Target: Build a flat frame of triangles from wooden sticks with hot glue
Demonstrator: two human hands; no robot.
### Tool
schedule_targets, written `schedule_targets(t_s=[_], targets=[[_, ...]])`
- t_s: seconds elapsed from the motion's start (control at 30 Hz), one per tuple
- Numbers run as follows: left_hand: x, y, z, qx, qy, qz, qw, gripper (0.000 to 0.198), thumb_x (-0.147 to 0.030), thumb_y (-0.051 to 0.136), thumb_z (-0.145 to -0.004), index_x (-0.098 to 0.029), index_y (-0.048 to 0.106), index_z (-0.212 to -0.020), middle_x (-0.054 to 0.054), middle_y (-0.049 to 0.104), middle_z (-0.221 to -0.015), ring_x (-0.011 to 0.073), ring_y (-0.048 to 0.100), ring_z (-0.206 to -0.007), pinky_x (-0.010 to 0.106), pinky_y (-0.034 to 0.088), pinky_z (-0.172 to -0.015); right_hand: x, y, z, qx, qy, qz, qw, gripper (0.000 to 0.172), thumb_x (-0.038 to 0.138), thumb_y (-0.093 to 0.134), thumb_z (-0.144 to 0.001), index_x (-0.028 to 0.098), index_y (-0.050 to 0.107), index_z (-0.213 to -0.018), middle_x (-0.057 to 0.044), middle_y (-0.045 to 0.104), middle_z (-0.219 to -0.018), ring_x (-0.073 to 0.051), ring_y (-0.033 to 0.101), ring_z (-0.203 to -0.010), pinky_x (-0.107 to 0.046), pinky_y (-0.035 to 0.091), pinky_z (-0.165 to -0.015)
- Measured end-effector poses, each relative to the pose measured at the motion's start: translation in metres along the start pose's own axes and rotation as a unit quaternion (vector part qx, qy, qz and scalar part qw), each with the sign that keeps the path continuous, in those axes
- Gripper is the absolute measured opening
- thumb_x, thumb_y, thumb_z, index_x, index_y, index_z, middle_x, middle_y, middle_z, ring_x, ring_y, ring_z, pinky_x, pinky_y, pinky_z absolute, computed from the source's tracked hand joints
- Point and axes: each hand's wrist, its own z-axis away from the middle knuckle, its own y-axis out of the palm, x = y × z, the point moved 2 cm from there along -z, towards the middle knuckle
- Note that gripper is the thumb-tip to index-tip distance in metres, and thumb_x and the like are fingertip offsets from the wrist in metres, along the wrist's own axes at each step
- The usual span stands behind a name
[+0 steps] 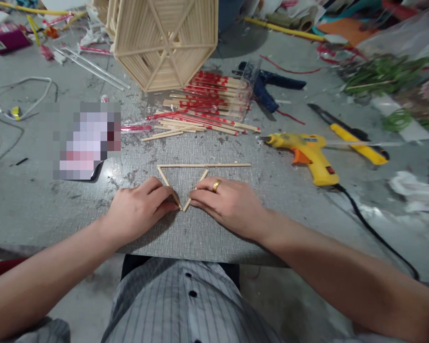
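Three thin wooden sticks lie before me in a triangle-like layout. One long wooden stick (221, 166) runs level across the top. My left hand (137, 205) pinches the slanted left stick (166, 178), whose upper end meets the long stick's left end. A shorter right stick (203, 177) leans the other way, with my right hand (232, 202) closed on it. The lower ends of the two slanted sticks come close together; I cannot tell whether they touch. A gold ring sits on a right finger.
A yellow hot glue gun (312, 152) and a yellow utility knife (357, 138) lie at the right. Behind the sticks are red-tipped chopsticks (214, 105) and a hexagonal stick-built piece (168, 45). A blurred-out phone (87, 143) lies left; greenery (382, 78) lies far right.
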Motion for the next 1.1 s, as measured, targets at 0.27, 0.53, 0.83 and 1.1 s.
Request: schedule_targets(t_s=[0.27, 0.53, 0.83, 1.1], targets=[[-0.0002, 0.0002, 0.0011, -0.010, 0.004, -0.008, 1.000, 0.043, -0.043, 0.039, -0.103, -0.018, 0.071, -0.090, 0.003, 0.069, -0.079, 0.0129, 0.062, -0.052, 0.025, 0.029, -0.036, -0.0008, 0.0003, -0.0006, 0.002, -0.001, -0.002, 1.000, 0.023, 0.028, 0.054, -0.098, 0.018, 0.072, -0.086, -0.004, 0.071, -0.086, -0.015, 0.065, -0.078, -0.026, 0.046, -0.066], [-0.0004, 0.0007, 0.0016, -0.002, 0.003, -0.007, 1.000, 0.038, -0.042, 0.043, -0.102, -0.018, 0.071, -0.092, 0.003, 0.069, -0.082, 0.0128, 0.062, -0.054, 0.025, 0.030, -0.037, -0.0020, 0.0021, 0.0002, 0.021, 0.018, -0.001, 1.000, 0.024, 0.029, 0.053, -0.099, 0.019, 0.072, -0.089, -0.004, 0.072, -0.088, -0.015, 0.064, -0.079, -0.027, 0.044, -0.067], [0.0004, 0.0011, 0.0008, 0.011, -0.004, -0.001, 1.000, 0.035, -0.042, 0.046, -0.101, -0.020, 0.071, -0.093, 0.003, 0.069, -0.083, 0.0123, 0.060, -0.056, 0.024, 0.028, -0.040, -0.0013, 0.0016, -0.0008, 0.011, 0.018, -0.008, 1.000, 0.028, 0.030, 0.050, -0.100, 0.019, 0.072, -0.087, -0.004, 0.071, -0.086, -0.015, 0.064, -0.076, -0.028, 0.043, -0.062], [0.0003, -0.0003, 0.0000, 0.010, -0.006, -0.002, 1.000, 0.033, -0.042, 0.047, -0.101, -0.020, 0.070, -0.092, 0.002, 0.069, -0.082, 0.0119, 0.061, -0.056, 0.023, 0.028, -0.040, -0.0015, 0.0007, -0.0014, 0.011, 0.017, -0.002, 1.000, 0.029, 0.031, 0.050, -0.100, 0.019, 0.073, -0.088, -0.004, 0.072, -0.087, -0.015, 0.065, -0.077, -0.027, 0.043, -0.061]])
